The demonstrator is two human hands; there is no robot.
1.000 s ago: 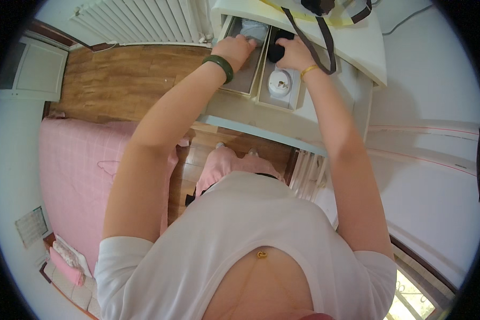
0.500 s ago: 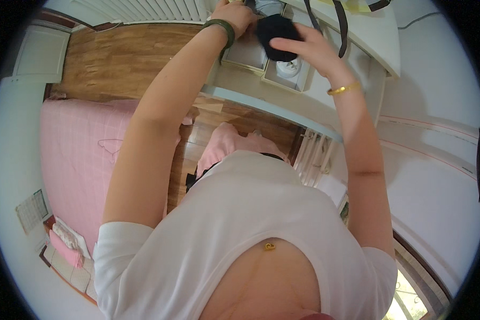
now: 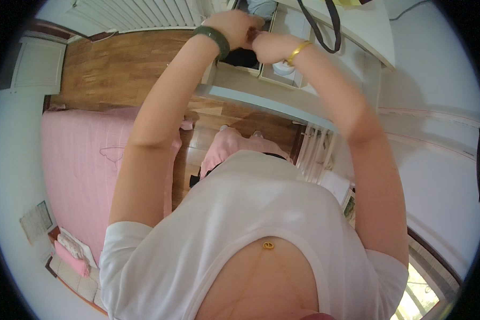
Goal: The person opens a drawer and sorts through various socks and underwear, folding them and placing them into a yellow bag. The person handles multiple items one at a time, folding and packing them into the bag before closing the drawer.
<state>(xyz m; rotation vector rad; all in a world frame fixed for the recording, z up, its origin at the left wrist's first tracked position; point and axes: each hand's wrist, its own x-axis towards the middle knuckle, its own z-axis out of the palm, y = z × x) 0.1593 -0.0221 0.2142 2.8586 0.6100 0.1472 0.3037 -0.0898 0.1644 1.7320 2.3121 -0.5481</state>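
My left hand and my right hand come together over a pale box in an open drawer. A soft black thing, seemingly folded cloth, lies in that box just below both hands. The fingers of my right hand point down and are mostly hidden. My left hand is bent at the wrist, its fingertips close to the right ones, and what they grip does not show. In the box on the right sits a white round object, partly under my right wrist. Grey cloth shows at the back.
A dark strap hangs over the white tabletop edge above the drawer. The drawer's pale blue front edge runs before my body. A pink-covered bed with a wire hanger stands at the left, on wooden flooring.
My right hand has moved left, taking the black cloth from above the right box to the left box, where the cloth now lies low. My left hand has shifted slightly toward me.
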